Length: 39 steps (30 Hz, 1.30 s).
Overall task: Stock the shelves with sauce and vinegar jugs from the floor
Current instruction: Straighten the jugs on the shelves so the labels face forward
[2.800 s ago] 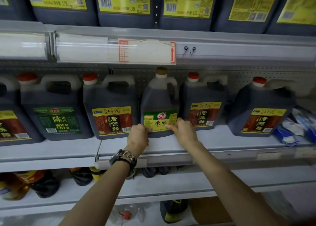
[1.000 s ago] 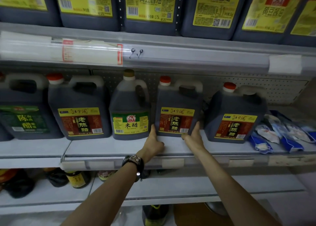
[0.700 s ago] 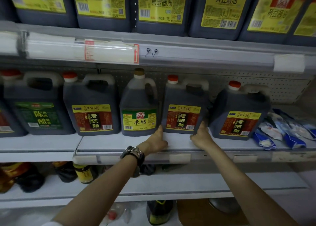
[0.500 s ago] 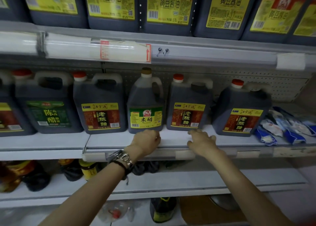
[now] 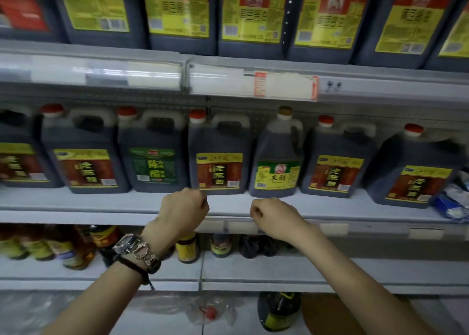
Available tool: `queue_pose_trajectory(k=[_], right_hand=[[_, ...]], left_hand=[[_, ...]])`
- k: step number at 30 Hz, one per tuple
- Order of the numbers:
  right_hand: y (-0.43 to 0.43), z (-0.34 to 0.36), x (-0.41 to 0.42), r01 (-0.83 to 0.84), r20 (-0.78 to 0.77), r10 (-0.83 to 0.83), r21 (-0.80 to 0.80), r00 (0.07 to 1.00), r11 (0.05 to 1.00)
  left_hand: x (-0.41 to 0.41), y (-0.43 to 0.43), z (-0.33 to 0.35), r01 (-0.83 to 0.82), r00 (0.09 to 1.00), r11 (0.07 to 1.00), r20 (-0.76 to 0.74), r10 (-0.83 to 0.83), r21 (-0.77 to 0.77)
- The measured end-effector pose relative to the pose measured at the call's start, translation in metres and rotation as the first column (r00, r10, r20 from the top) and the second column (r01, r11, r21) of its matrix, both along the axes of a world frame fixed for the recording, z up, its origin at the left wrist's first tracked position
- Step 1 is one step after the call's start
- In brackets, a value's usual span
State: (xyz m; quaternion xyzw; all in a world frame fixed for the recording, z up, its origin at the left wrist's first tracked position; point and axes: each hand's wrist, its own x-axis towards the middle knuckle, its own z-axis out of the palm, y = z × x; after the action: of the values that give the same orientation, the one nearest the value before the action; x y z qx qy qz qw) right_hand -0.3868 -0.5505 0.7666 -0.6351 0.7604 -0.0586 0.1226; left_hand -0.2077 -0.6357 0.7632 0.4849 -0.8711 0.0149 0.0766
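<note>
Hovering at the middle shelf's front edge, your left grip and right grip are both curled closed, holding nothing. A row of vinegar jugs lines that shelf; one dark jug low down, seemingly on the floor, looks yet to be stocked.

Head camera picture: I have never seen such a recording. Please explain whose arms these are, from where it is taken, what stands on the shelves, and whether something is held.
No machine is here. The camera sits on a person's head and looks forward and down, so both arms are that person's own. The left hand, with a watch on its wrist, and the right hand are before the middle shelf, fingers curled, holding nothing. On that shelf stand dark red-capped jugs and one rounder jug with a tan cap. Yellow-labelled jugs stand above, small bottles below.
</note>
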Motion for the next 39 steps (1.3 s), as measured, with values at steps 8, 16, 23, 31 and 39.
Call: queue_pose_trajectory(k=[8,16,23,31,39], right_hand=[[-0.044,0.003,0.087,-0.195,-0.086,0.192,-0.019,0.978,0.981],[-0.07,0.018,0.14,-0.46,-0.21,0.436,-0.076,0.875,0.885],[-0.081,0.021,0.186,-0.538,-0.234,0.511,-0.072,0.827,0.84],[-0.103,0.022,0.275,-0.553,-0.284,0.506,-0.115,0.814,0.825],[-0.132,0.02,0.396,-0.473,-0.215,0.439,-0.152,0.873,0.868]], left_hand=[[0.086,-0.011,-0.004,-0.129,0.992,0.991,0.018,0.128,0.036],[0.13,-0.007,0.006,-0.34,0.939,0.94,-0.064,0.339,-0.02],[0.174,-0.007,0.012,-0.442,0.897,0.895,-0.058,0.439,-0.06],[0.267,-0.022,0.009,-0.479,0.878,0.877,-0.016,0.479,-0.035],[0.388,-0.058,0.02,-0.395,0.918,0.913,0.006,0.397,-0.098]])
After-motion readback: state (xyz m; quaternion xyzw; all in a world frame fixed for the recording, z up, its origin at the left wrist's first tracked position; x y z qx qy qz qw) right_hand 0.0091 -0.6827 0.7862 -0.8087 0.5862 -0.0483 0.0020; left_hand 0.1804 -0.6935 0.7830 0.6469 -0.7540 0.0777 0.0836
